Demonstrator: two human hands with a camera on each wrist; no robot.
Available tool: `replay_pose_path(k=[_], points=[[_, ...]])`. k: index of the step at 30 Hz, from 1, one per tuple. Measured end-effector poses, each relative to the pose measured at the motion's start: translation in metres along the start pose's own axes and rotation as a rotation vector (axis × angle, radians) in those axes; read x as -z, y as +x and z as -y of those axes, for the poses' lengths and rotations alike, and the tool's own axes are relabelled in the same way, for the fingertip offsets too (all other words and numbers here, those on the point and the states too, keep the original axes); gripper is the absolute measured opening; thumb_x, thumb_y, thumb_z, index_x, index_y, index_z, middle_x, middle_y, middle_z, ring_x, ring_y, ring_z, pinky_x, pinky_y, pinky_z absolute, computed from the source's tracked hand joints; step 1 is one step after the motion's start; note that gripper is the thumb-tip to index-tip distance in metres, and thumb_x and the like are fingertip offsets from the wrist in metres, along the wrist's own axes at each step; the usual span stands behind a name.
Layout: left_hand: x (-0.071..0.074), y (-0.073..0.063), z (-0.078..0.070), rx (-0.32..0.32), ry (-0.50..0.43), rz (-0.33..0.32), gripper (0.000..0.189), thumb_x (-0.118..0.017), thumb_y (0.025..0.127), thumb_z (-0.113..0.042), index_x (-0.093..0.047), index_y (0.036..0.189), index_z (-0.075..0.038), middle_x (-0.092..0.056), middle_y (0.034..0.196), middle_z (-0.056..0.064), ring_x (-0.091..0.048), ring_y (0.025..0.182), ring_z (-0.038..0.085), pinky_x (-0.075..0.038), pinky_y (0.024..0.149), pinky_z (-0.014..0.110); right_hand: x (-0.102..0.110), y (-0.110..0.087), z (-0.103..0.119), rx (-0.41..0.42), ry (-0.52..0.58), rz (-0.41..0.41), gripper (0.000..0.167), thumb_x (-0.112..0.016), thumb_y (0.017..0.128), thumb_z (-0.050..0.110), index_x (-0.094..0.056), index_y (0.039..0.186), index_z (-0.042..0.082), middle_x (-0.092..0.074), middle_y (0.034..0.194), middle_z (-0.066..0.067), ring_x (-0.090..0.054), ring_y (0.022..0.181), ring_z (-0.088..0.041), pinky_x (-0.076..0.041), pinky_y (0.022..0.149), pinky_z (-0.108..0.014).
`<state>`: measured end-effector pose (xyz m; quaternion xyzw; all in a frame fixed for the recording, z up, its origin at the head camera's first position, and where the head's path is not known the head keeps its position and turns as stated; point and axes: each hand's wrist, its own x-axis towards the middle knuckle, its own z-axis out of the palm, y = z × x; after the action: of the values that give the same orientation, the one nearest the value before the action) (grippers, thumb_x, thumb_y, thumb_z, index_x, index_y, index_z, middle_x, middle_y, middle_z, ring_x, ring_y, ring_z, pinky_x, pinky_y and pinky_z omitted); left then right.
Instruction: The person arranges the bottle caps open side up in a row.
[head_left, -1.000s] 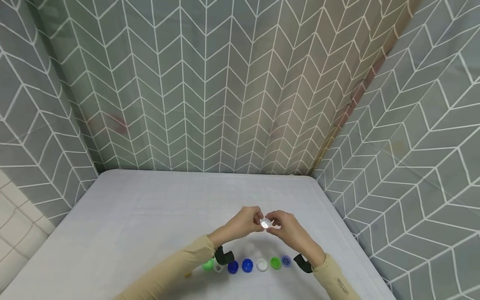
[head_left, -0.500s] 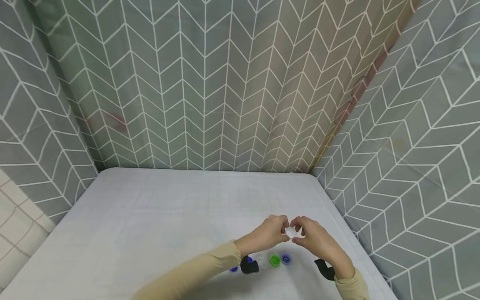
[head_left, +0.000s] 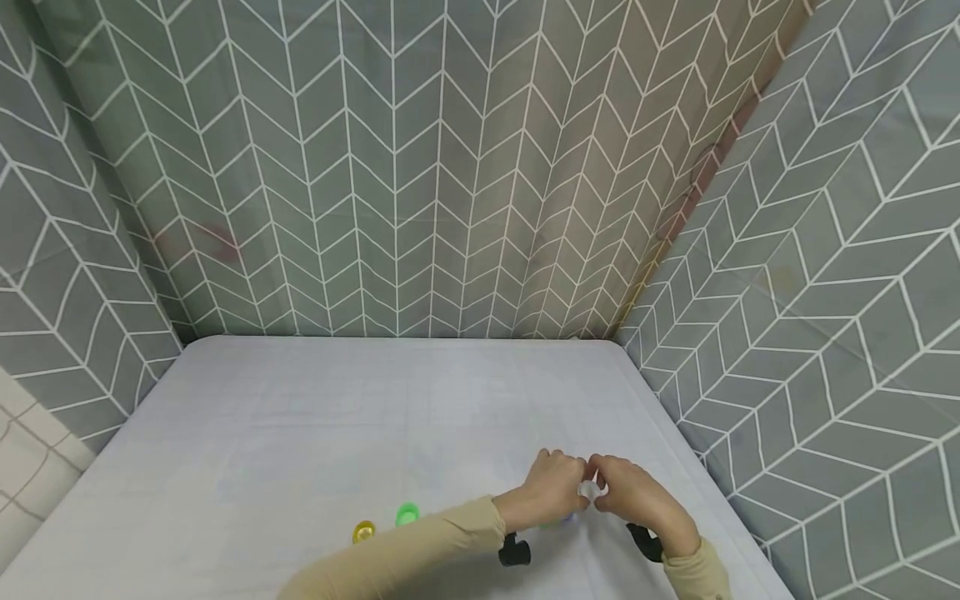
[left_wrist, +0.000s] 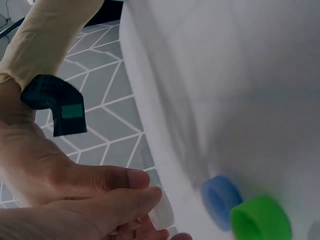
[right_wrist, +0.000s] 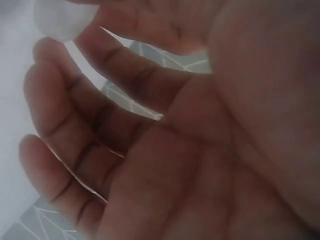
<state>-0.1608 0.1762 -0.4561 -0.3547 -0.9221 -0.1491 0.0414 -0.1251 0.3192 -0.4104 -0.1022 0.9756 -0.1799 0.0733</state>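
A small translucent white cap [head_left: 590, 490] is held just above the table between both hands. From the left, my left hand [head_left: 551, 489] pinches its edge; from the right, my right hand [head_left: 636, 497] pinches it with thumb and index finger. In the right wrist view the cap [right_wrist: 62, 20] shows at the top, and the other fingers are loosely bent. A blue cap [left_wrist: 220, 201] and a green cap [left_wrist: 262, 220] lie near the hands in the left wrist view. In the head view most of that row is hidden by the left hand and forearm.
A yellow ring-like cap [head_left: 363, 531] and a light green cap [head_left: 407, 513] lie on the white-covered table [head_left: 337, 417], beyond the left forearm. A patterned grey curtain [head_left: 412, 167] stands behind the table and along its sides.
Both hands have shifted right and toward the near edge with the white cap. The left forearm now covers the middle caps, while the yellow and light green ones show.
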Motion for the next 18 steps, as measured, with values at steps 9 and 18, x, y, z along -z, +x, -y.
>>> replay_pose_path(k=[9,18], points=[[-0.018,-0.001,-0.003,0.022,0.068,0.051,0.027,-0.080,0.074,-0.036,-0.057,0.068,-0.022,-0.053,0.069,-0.008,-0.045,0.065,0.010,-0.038,0.070,0.030,-0.022,0.006,-0.011,-0.025,0.018,0.073,0.031,-0.072,0.065,-0.004,-0.060,0.091,0.008,-0.050,0.069,0.000,-0.045,0.062,-0.016,-0.035,0.053,-0.028],[-0.019,-0.005,0.000,0.019,0.047,0.070,0.027,-0.079,0.075,-0.041,-0.068,0.088,-0.020,-0.058,0.076,-0.007,-0.049,0.069,0.009,-0.041,0.072,0.029,-0.022,0.005,-0.007,-0.035,-0.020,0.079,0.036,-0.076,0.068,0.004,-0.061,0.100,0.008,-0.057,0.078,-0.002,-0.051,0.071,-0.018,-0.044,0.067,-0.041]])
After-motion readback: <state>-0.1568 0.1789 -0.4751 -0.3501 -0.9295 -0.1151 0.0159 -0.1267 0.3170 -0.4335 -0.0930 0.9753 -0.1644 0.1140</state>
